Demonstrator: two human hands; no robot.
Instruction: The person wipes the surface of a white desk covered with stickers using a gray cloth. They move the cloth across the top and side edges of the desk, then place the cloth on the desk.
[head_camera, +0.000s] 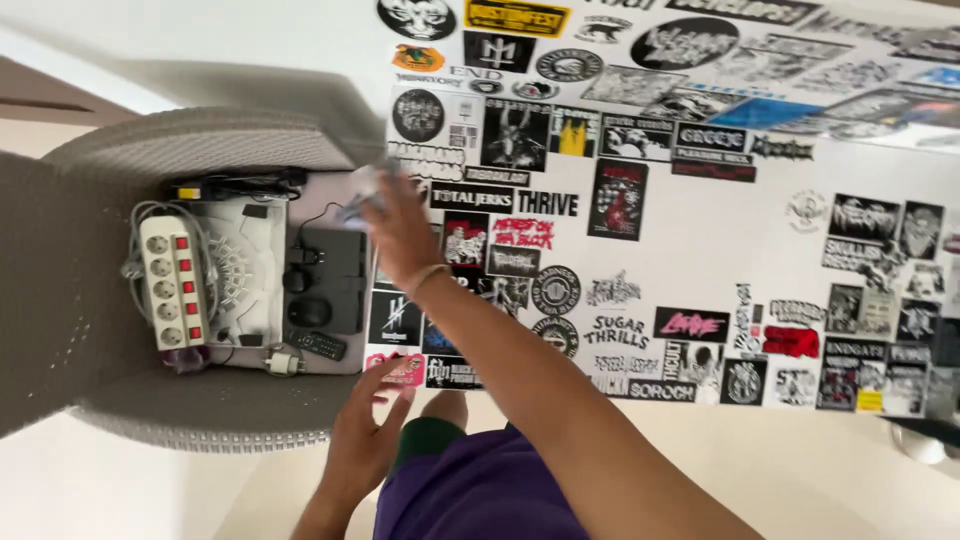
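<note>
Reaching across the white table, the right hand presses a pale crumpled cloth against the surface, fingers closed over it; the cloth is blurred and sticks out past the fingertips toward the table's end. The left hand lies lower, fingers spread and holding nothing, its fingertips touching the table's near edge beside a pink sticker.

Stickers cover most of the table top. They are mostly black and white: rectangles, circles and a few odd shapes, set close together and at different angles. A yellow rectangle sits near the far edge, a small orange one close to it, a blue one further along, and some red-lettered ones lie just beside the right wrist.

Beyond the table's end a grey woven chair holds a white power strip with red switches, a white flat device, a black box, a black mouse and a small remote. The cloth lies between the black box and the nearest stickers.
</note>
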